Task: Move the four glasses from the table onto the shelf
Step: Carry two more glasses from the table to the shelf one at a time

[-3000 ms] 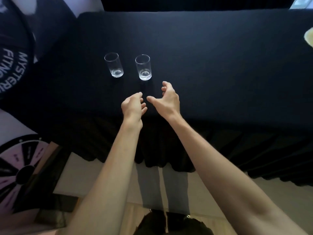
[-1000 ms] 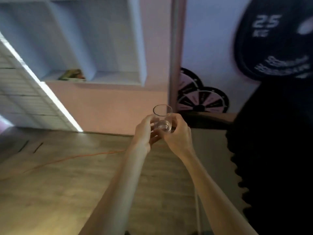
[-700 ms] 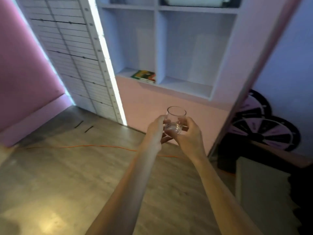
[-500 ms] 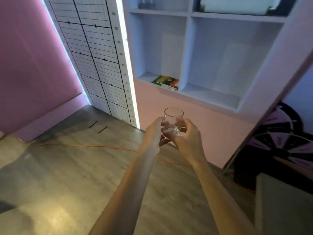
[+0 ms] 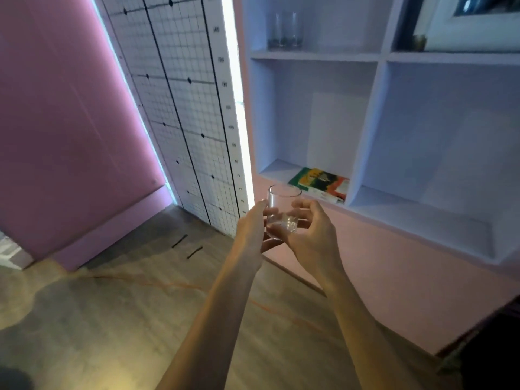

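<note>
While both hands cup it, clear cylindrical glass (image 5: 282, 211), white boxy shelf (image 5: 315, 56)

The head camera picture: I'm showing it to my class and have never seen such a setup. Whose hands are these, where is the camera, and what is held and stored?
No machine here: a person wears one wide-angle camera on the head, looking forward and down. Their left hand and right hand together hold a clear empty glass upright in front of a white shelf unit. Two glasses already stand in the upper left compartment. A colourful book lies flat in the compartment below. The floor is wood-patterned.
</note>
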